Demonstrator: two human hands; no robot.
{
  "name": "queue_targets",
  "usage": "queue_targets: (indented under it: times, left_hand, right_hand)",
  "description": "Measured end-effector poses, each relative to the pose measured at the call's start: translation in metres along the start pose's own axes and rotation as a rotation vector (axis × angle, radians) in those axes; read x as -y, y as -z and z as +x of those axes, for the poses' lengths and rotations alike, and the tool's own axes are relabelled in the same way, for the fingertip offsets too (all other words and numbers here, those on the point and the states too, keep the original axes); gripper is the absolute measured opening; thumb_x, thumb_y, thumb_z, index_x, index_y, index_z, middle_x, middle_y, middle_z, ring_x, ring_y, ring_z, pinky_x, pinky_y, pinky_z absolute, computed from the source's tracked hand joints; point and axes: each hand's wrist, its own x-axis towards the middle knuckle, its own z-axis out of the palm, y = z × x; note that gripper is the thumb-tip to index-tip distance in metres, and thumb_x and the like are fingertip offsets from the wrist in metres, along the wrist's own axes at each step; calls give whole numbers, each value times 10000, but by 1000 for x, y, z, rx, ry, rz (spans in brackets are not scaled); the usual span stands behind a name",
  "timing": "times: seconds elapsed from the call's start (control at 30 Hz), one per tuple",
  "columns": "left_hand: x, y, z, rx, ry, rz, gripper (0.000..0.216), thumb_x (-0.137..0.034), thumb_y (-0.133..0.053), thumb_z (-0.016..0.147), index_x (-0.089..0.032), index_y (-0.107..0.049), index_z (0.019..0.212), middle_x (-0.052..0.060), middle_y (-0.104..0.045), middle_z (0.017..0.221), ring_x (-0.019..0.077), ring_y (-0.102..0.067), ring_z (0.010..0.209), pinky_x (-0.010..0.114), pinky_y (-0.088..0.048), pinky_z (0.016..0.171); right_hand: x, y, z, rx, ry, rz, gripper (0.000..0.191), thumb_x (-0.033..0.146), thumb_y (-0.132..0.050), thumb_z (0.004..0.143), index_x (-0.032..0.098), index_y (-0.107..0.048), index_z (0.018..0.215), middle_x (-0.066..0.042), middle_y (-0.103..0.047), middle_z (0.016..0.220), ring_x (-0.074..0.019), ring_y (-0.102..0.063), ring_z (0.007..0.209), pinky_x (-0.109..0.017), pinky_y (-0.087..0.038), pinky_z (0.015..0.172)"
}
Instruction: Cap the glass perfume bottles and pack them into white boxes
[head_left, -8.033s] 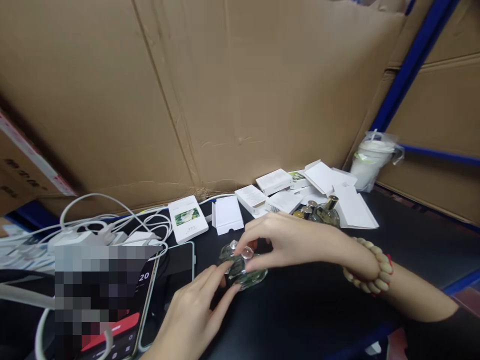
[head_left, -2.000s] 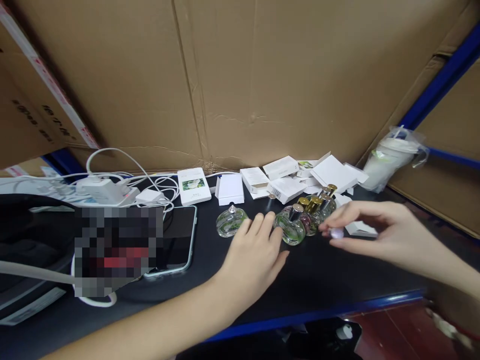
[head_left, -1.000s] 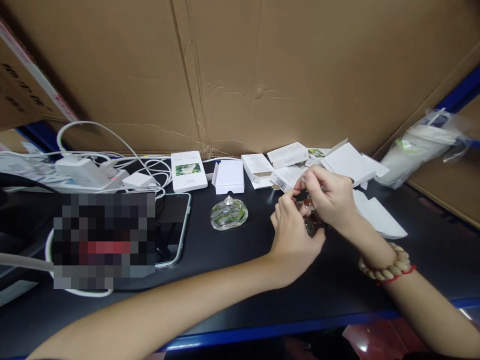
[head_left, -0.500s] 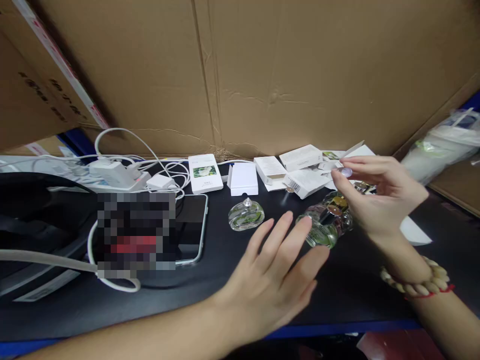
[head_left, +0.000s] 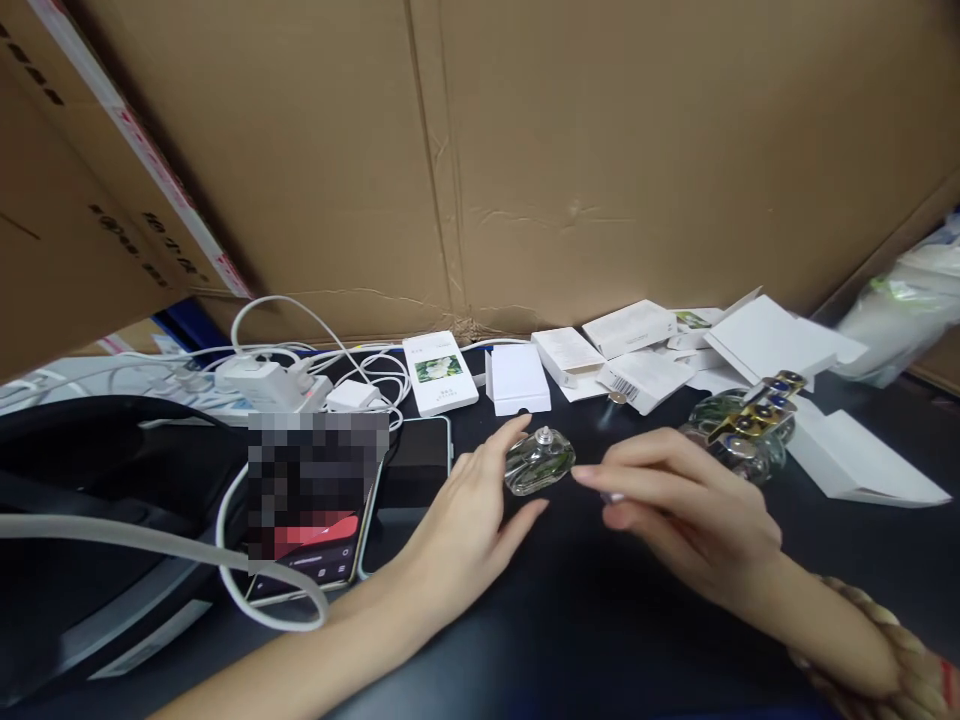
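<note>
A clear oval perfume bottle [head_left: 538,462] with green inside and a bare spray nozzle sits tilted on the dark tabletop. My left hand [head_left: 469,505] curves round its left side, index finger behind it. That thumb stands apart in front, and the hand is open. To the right, my right hand [head_left: 675,510] pinches a small pale translucent piece [head_left: 612,496], mostly hidden by the fingers. More perfume bottles [head_left: 750,450] with gold and dark tops cluster beyond that hand. Behind the single bottle stands a small white box [head_left: 519,380].
Several white cartons [head_left: 637,350] lie along the cardboard wall [head_left: 600,150]. Further left are a flower-print box [head_left: 440,373], chargers with tangled white cables [head_left: 352,395], two phones [head_left: 409,450] and a black bag [head_left: 90,520]. An opened white carton [head_left: 862,460] lies at right.
My left hand has moved to the bottle and round its left side. My right hand has come left and down from the bottle cluster, still pinching the small piece. The camera view has shifted.
</note>
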Motion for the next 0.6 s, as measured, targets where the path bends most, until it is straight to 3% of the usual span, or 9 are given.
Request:
queue_targets:
  times: [0.17, 0.4, 0.6]
  left_hand:
    - [4, 1, 2, 31, 79, -119, 566, -135, -516, 848, -237, -237, 1330, 63, -578, 1053, 169, -603, 865, 320, -503, 782]
    - [-6, -1, -3, 59, 79, -151, 495, -113, -475, 856, -241, -314, 1306, 64, -580, 1084, 175, -574, 933, 316, -480, 823]
    - [-18, -8, -17, 102, 4, -150, 478, -115, -441, 891, -259, -296, 1323, 43, -542, 1170, 158, -525, 1022, 282, -429, 908]
  right_hand:
    - [-7, -16, -16, -51, -289, 249, 231, 95, -553, 833, 219, -638, 1008, -28, -566, 872, -59, -577, 596, -154, -528, 485]
    - [-10, -21, -15, -117, -558, 427, 128, 150, -643, 767, 198, -691, 875, -20, -609, 830, -41, -557, 495, -143, -488, 393]
    - [-15, -19, -19, -25, -598, 471, 259, 177, -570, 817, 217, -683, 1046, -43, -611, 930, -35, -513, 537, -144, -418, 383]
